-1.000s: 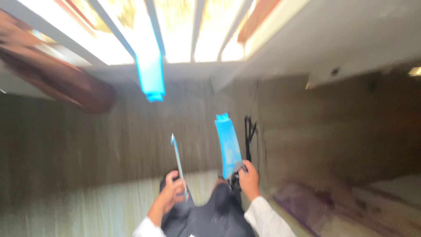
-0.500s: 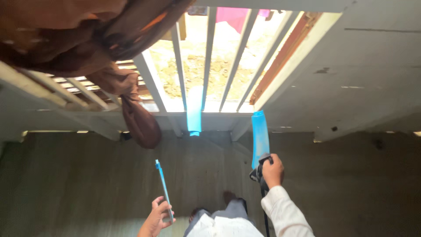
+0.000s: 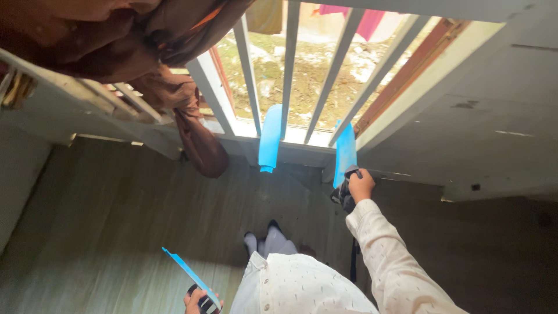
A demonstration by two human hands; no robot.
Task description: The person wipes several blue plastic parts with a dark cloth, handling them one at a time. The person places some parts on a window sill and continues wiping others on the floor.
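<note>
Right hand (image 3: 361, 186) clenched on blue blade (image 3: 346, 154), bars (image 3: 289, 64) just beyond; left hand (image 3: 200, 300) apparently gripping blue strip (image 3: 186, 272).

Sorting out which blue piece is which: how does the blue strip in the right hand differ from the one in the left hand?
The right strip is raised at arm's length against the window bars; the left strip is held low near the floor. The right strip shows its broad face and looks wide; the left strip is seen nearly edge-on and slants, looking thin. Both are light blue, each gripped at its lower end by one hand.
</note>
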